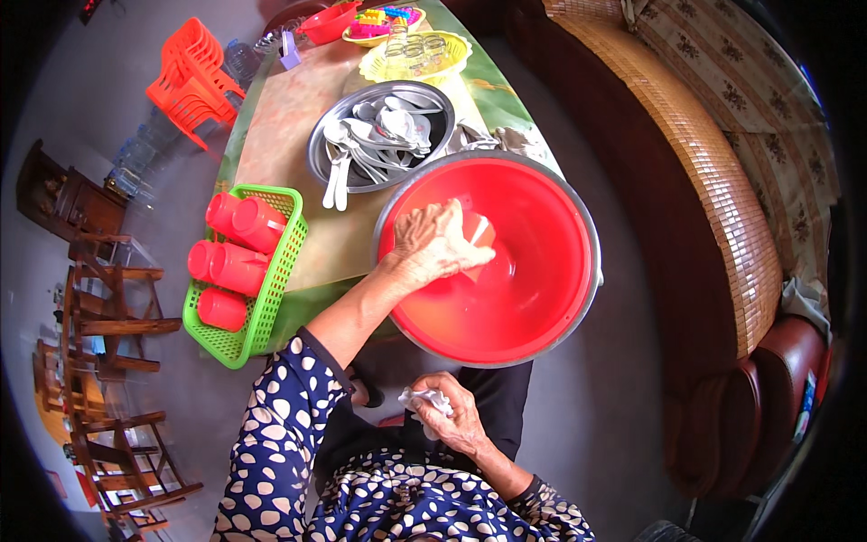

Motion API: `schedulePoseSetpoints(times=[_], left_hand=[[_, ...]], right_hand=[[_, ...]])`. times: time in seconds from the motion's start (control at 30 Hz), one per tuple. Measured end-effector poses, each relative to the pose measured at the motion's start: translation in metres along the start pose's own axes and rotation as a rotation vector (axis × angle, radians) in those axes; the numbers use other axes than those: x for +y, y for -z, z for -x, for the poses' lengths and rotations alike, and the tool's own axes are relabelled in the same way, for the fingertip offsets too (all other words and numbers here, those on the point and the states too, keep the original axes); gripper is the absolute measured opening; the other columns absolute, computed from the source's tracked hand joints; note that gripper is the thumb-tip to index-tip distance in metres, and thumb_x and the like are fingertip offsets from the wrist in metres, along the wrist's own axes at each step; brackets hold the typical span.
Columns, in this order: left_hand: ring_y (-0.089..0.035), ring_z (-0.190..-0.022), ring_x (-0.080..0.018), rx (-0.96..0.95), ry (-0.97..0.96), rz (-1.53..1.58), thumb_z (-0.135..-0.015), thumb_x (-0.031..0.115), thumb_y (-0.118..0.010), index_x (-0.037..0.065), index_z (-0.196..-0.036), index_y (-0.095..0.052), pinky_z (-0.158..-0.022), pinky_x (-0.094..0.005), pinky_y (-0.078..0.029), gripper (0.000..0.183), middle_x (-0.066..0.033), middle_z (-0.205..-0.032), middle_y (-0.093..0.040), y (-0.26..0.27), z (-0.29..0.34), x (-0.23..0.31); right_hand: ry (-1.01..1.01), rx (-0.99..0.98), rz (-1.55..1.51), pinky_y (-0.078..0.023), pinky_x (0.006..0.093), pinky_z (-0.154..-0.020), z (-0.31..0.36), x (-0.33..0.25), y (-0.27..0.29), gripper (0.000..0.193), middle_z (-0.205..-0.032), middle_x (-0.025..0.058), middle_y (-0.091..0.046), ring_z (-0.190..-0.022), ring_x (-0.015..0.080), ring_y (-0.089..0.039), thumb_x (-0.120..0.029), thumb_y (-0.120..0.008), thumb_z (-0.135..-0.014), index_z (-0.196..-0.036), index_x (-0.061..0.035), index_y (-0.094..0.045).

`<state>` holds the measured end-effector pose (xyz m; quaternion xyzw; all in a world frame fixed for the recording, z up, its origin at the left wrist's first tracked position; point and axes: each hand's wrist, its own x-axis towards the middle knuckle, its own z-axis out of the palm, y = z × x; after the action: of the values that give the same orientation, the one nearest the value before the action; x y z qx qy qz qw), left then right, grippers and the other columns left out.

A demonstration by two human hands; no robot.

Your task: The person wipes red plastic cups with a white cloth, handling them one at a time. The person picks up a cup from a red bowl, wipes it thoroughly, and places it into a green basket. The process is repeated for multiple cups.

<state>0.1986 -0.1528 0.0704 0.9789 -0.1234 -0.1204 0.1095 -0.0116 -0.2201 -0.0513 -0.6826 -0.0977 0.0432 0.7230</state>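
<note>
A large red basin (542, 298) with a grey rim stands at the near end of the table. Reaching into it, my left hand (433, 237) is closed round a red cup (476, 226), which blends with the basin's colour and is partly hidden by the fingers. Close to my body, below the basin, my right hand (459, 420) grips a crumpled white cloth (428, 401). To the left of the basin, a green plastic basket (287, 237) holds several red cups (238, 268) lying on their sides or tilted.
Behind the red basin, a metal bowl (314, 163) holds several white spoons (379, 131). Farther back are a yellow basket (372, 69) with glasses and a red bowl (330, 23). Stacked orange chairs (192, 77) stand left; a brown sofa (623, 181) runs along the right.
</note>
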Motion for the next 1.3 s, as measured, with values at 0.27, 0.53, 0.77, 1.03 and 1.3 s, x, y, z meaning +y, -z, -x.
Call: schedulePoseSetpoints(times=[0.27,0.53,0.77,1.03,1.3], left_hand=[[-0.060,-0.098,-0.0140,0.093,-0.166,1.335,-0.078,0.016,-0.076,0.000,-0.118,-0.054,-0.088,-0.0300,-0.049,0.048,-0.0072,-0.108,-0.062,0.021,0.028,-0.015],[-0.054,-0.110,-0.0164,0.298,-0.330,1.327,-0.071,0.017,-0.083,0.003,-0.128,-0.044,-0.096,-0.0324,-0.045,0.071,-0.0090,-0.119,-0.057,-0.009,0.032,-0.033],[-0.056,-0.110,-0.0204,0.026,-0.150,1.838,-0.079,0.021,-0.075,0.006,-0.123,-0.051,-0.087,-0.0409,-0.053,0.052,-0.0068,-0.119,-0.056,-0.011,0.044,-0.052],[-0.060,-0.105,-0.0260,-0.078,-0.106,2.132,-0.087,0.033,-0.065,0.006,-0.125,-0.050,-0.073,-0.0436,-0.057,0.049,-0.0083,-0.116,-0.060,-0.033,0.099,-0.065],[-0.055,-0.111,-0.0174,0.054,-0.207,1.933,-0.081,0.038,-0.072,-0.002,-0.131,-0.046,-0.095,-0.0340,-0.046,0.070,-0.0102,-0.122,-0.057,-0.036,0.144,-0.069]], right_hand=[[-0.034,-0.018,-0.045,-0.049,0.0335,-0.079,0.004,0.000,0.000,0.018,-0.097,0.0112,-0.063,-0.088,0.0232,-0.062,-0.011,-0.065,-0.081,-0.096,-0.0018,-0.060],[0.015,-0.004,-0.014,-0.050,0.0338,-0.074,0.008,-0.007,0.000,0.017,-0.094,0.0125,-0.061,-0.085,0.0247,-0.063,-0.008,-0.065,-0.081,-0.095,-0.0014,-0.060],[0.040,0.041,-0.034,-0.050,0.0329,-0.075,0.010,-0.020,0.002,0.018,-0.095,0.0119,-0.062,-0.086,0.0241,-0.063,-0.006,-0.066,-0.080,-0.095,-0.0010,-0.059],[0.291,0.530,-0.082,-0.048,0.0347,-0.081,-0.011,-0.084,0.039,0.022,-0.104,0.0161,-0.058,-0.093,0.0242,-0.058,-0.007,-0.066,-0.081,-0.098,0.0026,-0.059],[0.541,0.310,0.197,-0.050,0.0348,-0.081,-0.051,-0.111,0.022,0.021,-0.100,0.0156,-0.064,-0.092,0.0269,-0.063,-0.003,-0.070,-0.077,-0.098,0.0007,-0.066]])
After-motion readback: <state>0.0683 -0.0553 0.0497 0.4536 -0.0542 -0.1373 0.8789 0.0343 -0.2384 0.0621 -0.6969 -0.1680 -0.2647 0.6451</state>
